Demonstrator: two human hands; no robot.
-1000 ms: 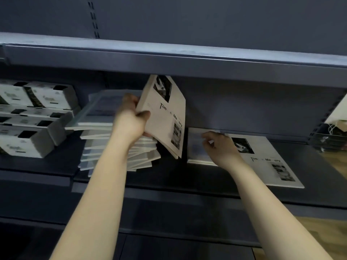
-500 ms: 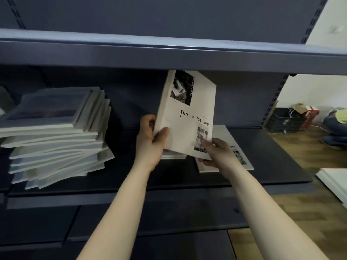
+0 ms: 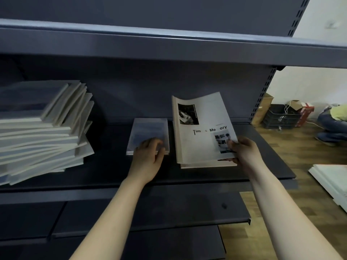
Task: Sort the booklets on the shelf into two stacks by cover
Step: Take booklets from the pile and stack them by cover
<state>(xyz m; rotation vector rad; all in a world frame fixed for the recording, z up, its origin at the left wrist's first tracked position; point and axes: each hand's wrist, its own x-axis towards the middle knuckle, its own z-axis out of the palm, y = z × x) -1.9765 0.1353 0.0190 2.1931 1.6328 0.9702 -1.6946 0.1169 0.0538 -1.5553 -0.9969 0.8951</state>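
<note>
- Blue booklet [image 3: 148, 132]: cover blurred, near edge hidden under left hand [image 3: 148, 156]; grasp indiscernible.
- White booklet [image 3: 202, 132]: photo cover, bowed, near corner pinched by right hand [image 3: 244, 152].

Left hand [image 3: 148, 156] on blue booklet [image 3: 148, 129]; right hand [image 3: 244, 151], white booklet [image 3: 197, 143].

Reaches forward with both bare arms, forearms rising from the bottom edge and drawing slightly toward each other. Lays the left hand [image 3: 148, 156] palm down on the near end of a blue-cover booklet [image 3: 148, 132], fingers loosely extended over it, thumb out to the right, wrist straight. Pinches the near right corner of a white-cover booklet [image 3: 199, 139] with the right hand [image 3: 244, 151], thumb on top of the cover, fingers curled beneath, wrist bent a little inward. Holds the two hands apart and roughly level.
</note>
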